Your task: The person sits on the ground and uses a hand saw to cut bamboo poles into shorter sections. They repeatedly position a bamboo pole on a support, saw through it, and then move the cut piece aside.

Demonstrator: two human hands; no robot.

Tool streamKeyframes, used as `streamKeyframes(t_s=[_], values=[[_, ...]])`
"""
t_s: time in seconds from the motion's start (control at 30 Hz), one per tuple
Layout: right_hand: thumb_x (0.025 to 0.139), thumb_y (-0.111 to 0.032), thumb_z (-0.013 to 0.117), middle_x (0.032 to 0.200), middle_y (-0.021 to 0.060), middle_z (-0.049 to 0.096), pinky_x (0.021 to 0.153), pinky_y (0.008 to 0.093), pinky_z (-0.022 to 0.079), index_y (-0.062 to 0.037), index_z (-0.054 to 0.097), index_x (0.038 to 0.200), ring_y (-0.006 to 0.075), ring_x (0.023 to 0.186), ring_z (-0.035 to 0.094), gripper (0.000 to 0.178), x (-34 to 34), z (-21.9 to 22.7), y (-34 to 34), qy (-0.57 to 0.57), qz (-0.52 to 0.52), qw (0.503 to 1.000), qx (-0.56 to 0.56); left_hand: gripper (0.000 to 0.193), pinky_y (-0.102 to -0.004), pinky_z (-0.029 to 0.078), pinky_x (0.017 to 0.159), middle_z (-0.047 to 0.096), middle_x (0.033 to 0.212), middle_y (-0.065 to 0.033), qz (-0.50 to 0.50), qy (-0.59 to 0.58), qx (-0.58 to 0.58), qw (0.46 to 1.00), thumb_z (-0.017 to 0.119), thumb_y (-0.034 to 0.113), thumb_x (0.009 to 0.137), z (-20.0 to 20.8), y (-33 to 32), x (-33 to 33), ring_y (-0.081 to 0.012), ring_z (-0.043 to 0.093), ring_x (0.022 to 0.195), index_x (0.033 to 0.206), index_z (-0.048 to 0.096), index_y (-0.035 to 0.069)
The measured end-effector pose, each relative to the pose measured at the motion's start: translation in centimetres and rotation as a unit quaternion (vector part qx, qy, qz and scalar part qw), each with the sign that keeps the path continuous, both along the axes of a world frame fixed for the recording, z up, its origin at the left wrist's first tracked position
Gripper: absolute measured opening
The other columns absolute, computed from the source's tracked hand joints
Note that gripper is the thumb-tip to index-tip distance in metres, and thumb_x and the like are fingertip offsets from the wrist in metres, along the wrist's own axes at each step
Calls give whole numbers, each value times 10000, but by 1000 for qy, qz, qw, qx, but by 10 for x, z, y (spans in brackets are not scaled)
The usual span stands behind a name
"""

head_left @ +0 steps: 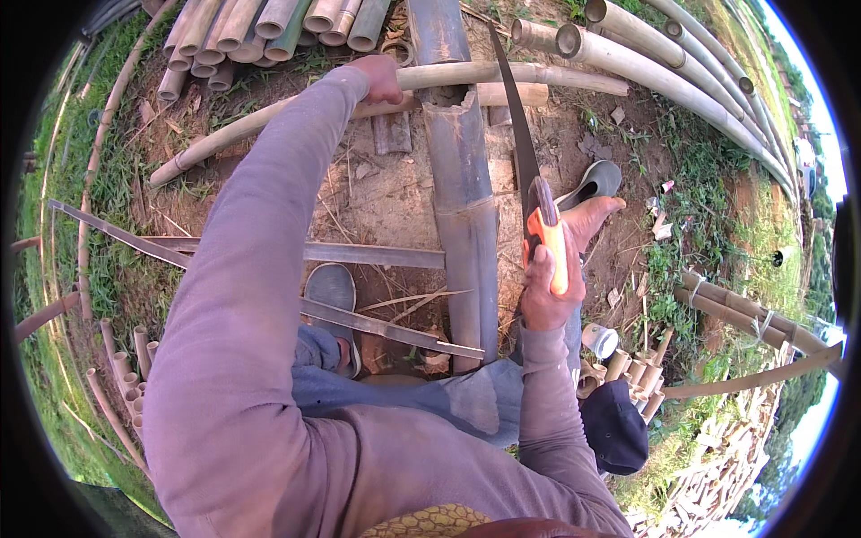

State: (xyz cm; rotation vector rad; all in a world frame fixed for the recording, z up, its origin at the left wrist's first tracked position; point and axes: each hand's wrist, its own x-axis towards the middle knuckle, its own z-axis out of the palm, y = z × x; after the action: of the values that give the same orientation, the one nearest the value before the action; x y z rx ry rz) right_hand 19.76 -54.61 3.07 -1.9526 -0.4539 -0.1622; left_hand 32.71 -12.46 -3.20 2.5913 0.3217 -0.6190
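My left hand [378, 79] is closed around a bamboo pole [574, 79] that lies crosswise over a thick grey bamboo beam [466, 233]. In my right hand [552, 291] is a handsaw [518, 117], gripped by its orange handle. Its long dark blade points away from me and crosses the pole right of the beam. I cannot tell whether the teeth touch the pole. A second bamboo piece [516, 94] lies just under the pole, near a notch in the beam's top. My bare right foot [587, 220] is beside a grey clog [601, 179].
Cut bamboo tubes [278, 18] are stacked at the far left, and long bamboo poles [646, 72] lie at the far right. Split bamboo strips [372, 255] reach the beam from the left. A dark cap [614, 430] and a white cup [599, 341] sit by short bamboo pieces.
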Motion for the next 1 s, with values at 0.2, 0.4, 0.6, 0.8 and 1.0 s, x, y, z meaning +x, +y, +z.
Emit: streamKeyframes(t_s=[0.2,0.4,0.6,0.8,1.0], values=[[1062,-186,654,1337,242,686,948,368,604,151,562,1396,273,1164,714,484,-3,-18,-5,46,-33,998,41,264,-378,537,519,698,676,-138,18,-4,-102,995,745,176,725,-13,2,6,-232,669,531,795,730,-78],[1041,-110,685,1326,193,704,1003,329,548,103,601,1392,212,1171,692,419,68,-18,56,43,-22,998,49,207,-374,512,492,673,645,-125,31,18,-135,990,746,137,685,-13,14,10,-221,647,515,737,704,-58],[1067,-209,650,1330,252,686,1014,419,564,147,556,1416,303,1182,699,508,-34,-6,-24,96,-39,993,52,221,-375,522,516,658,669,-106,36,62,-179,981,754,139,672,-13,19,11,-219,655,555,797,707,-38],[1054,-114,655,1359,201,681,1066,365,520,109,574,1428,261,1244,664,443,44,-10,44,84,-11,995,48,339,-415,590,646,695,782,-121,41,95,-152,983,760,220,694,-18,28,12,-264,711,699,948,725,-2],[1050,-59,649,1401,187,661,1086,344,507,91,574,1440,239,1280,645,425,56,-11,53,10,12,999,44,516,-506,557,958,698,1218,-146,48,-255,190,947,817,384,811,-23,-40,-28,-344,716,1090,1213,635,116]])
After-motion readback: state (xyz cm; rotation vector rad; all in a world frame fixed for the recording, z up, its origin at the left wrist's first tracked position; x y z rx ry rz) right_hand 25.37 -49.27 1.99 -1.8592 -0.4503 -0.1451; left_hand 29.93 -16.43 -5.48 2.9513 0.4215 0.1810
